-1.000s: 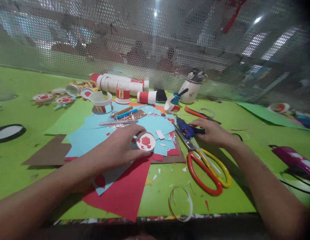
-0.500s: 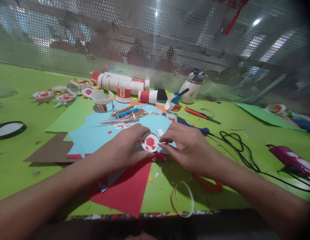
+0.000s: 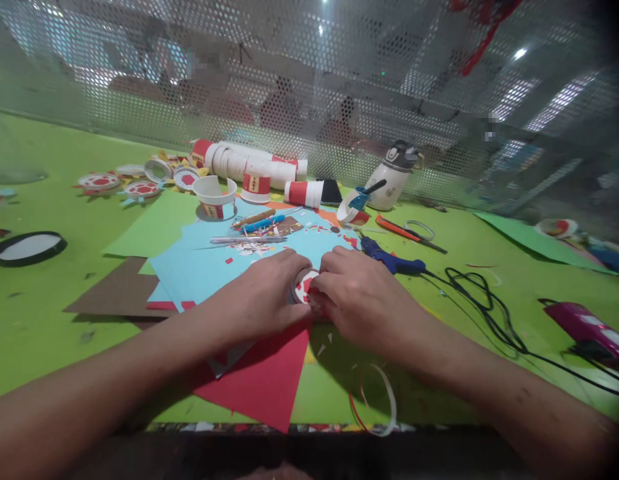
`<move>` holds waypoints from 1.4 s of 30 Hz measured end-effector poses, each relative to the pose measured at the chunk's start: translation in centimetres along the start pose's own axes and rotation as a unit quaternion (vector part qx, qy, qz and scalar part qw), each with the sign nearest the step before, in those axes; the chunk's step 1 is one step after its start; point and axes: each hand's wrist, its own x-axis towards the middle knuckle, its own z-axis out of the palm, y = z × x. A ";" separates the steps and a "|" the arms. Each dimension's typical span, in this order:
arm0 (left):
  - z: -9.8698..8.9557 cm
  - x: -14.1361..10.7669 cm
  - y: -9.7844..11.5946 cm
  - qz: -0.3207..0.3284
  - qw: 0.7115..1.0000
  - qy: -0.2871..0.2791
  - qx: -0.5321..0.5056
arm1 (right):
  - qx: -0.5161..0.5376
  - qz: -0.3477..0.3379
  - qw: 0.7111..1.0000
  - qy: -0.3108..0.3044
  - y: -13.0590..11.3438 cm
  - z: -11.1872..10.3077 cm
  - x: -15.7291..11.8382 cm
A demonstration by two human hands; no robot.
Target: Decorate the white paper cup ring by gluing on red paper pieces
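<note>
Nearby, lower centre: red paper sheet (image 3: 269, 387) on green surface (image 3: 419, 403). Beyond, mid-frame: small round white disc with red patches (image 3: 304, 285), between both hands. Left hand (image 3: 269, 290) part-open, gripping its left rim; right hand (image 3: 359, 297) curled at its right, fingertip hold hidden. Patches on face; no tabs seen, whereas red-patterned paper disc (image 3: 143, 190), upper left, has blue ones.

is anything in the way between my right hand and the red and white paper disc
Nothing visible is in the way: the right hand's fingers are at the red and white paper disc, covering its right side. The blue glue gun lies off to the right, not between them.
</note>
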 end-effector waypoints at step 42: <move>-1.0 0.1 -0.1 -0.028 0.998 -0.029 -0.046 | 0.097 -0.123 0.969 0.192 3.2 1.3 -2.0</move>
